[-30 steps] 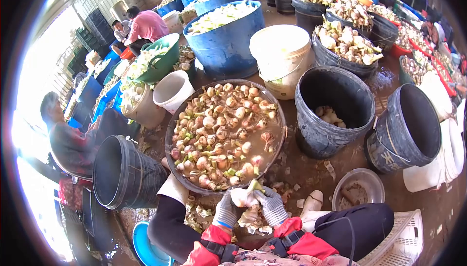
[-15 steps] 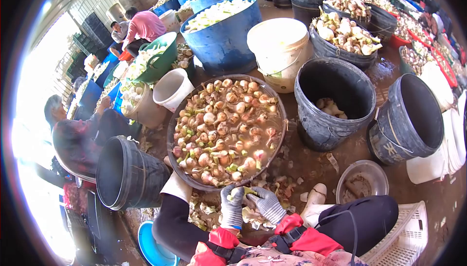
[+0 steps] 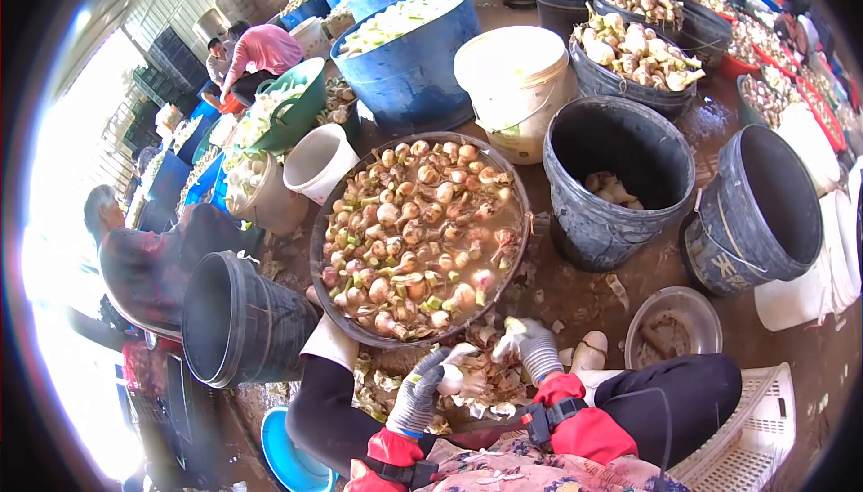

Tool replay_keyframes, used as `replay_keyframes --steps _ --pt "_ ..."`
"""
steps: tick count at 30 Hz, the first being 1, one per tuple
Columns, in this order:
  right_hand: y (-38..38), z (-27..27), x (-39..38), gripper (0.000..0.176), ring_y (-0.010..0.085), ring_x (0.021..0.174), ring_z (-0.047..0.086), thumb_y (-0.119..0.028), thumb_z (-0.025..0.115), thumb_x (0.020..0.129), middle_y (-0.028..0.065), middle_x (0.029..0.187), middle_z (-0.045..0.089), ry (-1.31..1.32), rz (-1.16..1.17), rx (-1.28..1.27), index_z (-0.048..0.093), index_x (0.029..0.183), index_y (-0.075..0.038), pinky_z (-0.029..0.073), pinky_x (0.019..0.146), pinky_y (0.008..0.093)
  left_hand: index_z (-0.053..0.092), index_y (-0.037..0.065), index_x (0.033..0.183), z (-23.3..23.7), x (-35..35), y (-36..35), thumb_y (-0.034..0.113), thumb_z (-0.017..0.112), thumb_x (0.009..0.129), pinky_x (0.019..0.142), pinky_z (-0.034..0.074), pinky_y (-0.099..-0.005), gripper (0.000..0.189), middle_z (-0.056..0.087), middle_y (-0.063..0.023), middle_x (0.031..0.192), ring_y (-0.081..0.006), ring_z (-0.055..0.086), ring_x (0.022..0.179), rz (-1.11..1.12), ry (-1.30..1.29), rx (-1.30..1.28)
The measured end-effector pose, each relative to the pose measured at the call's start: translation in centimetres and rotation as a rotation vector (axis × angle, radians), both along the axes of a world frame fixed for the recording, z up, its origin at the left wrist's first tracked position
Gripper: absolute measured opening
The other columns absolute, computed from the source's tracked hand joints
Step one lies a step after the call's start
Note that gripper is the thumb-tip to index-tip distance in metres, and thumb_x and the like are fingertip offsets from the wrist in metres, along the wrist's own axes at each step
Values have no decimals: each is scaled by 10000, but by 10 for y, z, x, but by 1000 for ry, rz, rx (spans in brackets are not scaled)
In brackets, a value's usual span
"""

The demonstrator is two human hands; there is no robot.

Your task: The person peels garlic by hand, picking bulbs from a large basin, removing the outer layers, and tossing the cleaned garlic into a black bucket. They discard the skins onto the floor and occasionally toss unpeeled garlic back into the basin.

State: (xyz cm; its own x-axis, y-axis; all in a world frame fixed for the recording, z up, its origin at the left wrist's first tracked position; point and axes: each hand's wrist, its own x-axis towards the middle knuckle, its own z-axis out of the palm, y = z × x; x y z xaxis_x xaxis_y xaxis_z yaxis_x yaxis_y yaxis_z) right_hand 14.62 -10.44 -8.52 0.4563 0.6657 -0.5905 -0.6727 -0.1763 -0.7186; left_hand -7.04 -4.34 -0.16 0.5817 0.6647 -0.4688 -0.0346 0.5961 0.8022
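Note:
My left hand point(image 3: 417, 393), in a grey striped glove, is closed round a pale peeled bulb point(image 3: 451, 379) with a short stem. To its right, my right hand point(image 3: 539, 350) pinches a pale strip of peel point(image 3: 511, 334). Loose peelings point(image 3: 490, 382) lie on the floor below and between both hands. Just beyond them stands a wide dark tub point(image 3: 314, 254) of muddy water. Many unpeeled bulbs point(image 3: 410, 237) with cut stems float in it.
A black bucket point(image 3: 575, 213) holding a few pale bulbs stands beyond my right hand, beside another black bucket point(image 3: 719, 231). A metal bowl point(image 3: 640, 326) is at the right. One black bucket point(image 3: 270, 330) leans at the left, near a seated person point(image 3: 153, 267).
My hands have moved apart, the right one to the right and up with peel, the left one slightly left and down. A white bulb now shows in my left hand.

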Motion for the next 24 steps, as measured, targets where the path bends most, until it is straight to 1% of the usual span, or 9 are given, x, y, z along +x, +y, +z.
replay_keyframes --steps 2,4,6,7,12,14,18,21,24 --pt "-2 -8 -6 227 203 935 597 -172 604 877 108 994 639 -1025 496 17 605 992 24 471 791 288 398 -9 1325 -5 0 3 261 671 834 933 448 -337 622 518 -137 1251 -236 525 1129 47 70 242" --pt "2 13 -23 285 196 1019 577 -197 642 851 109 1098 622 -938 558 47 606 1050 4 460 849 299 337 -11 1361 -2 -1 6 205 698 806 1003 386 -345 696 477 -144 1296 -243 452 1214 21 69 212" --pt "3 25 -42 308 171 1021 577 -185 655 835 100 1106 627 -324 547 277 615 1091 -19 455 872 284 321 -4 1372 -4 -3 8 186 701 801 989 396 -339 712 473 -152 1300 -244 464 1199 -148 238 408" --pt "3 34 -46 308 171 1021 577 -185 655 835 100 1106 627 -324 545 275 615 1091 -19 455 872 284 391 5 1327 -6 2 7 79 701 790 943 423 -306 624 510 -111 1248 -196 511 1114 -130 263 439" --pt "3 75 -35 249 135 965 582 -115 621 853 64 1046 633 -348 438 305 628 1081 -16 449 871 258 595 -3 1059 -3 12 10 89 648 842 796 494 -270 241 617 -64 1004 -154 600 881 313 89 32" --pt "4 87 -29 265 149 968 586 -74 593 865 90 1051 634 -290 390 325 601 1118 7 448 880 257 587 -6 1051 -18 1 15 197 639 861 778 510 -315 282 623 -88 1013 -184 605 904 342 -39 0" --pt "3 92 -9 219 152 806 594 16 542 878 95 949 619 288 12 546 570 1095 18 488 742 262 586 29 1056 -15 -3 17 280 638 856 779 514 -390 325 629 -95 1029 -230 606 933 385 -220 -254" --pt "5 94 9 182 141 751 589 5 536 881 98 858 632 343 -269 662 565 1059 27 488 704 253 584 99 1095 -30 -11 23 365 603 861 810 499 -445 355 623 -79 1082 -265 584 990 501 -311 -415" --pt "3 96 16 157 124 747 589 -28 547 880 89 850 641 190 -9 387 592 1024 18 487 710 255 581 101 1102 -39 -12 29 382 594 863 805 501 -443 369 616 -89 1105 -271 576 1006 548 -358 -496"
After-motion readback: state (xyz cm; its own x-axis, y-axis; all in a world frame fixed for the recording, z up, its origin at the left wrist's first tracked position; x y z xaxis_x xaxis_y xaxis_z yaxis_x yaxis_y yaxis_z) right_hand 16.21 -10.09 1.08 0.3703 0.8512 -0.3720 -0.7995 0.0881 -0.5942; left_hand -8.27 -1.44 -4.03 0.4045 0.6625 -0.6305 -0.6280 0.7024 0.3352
